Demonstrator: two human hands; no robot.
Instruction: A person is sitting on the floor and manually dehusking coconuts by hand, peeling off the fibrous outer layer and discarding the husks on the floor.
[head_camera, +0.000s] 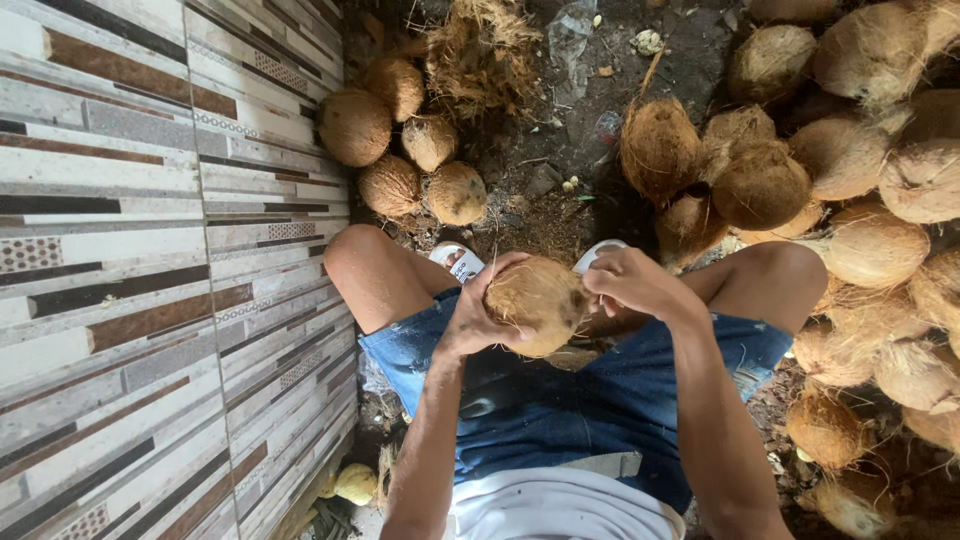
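Firmly between left hand (470, 318) and right hand (632, 283), both grasping: one round, fibrous, tan coconut (537, 302).

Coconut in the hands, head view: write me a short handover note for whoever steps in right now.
Left hand: cupped around the left side of the coconut, gripping it over the lap.
Right hand: fingers on the coconut's right upper edge, pinching at the fibre there.
Things: a small group of husked coconuts lies on the ground ahead by the tiled wall; a large heap of coconuts sits to the right; loose husk fibre is piled beyond.
Done: the held coconut looks mostly stripped.
Left: some fibre remains on it; the large heap looks shaggier, possibly untrimmed.
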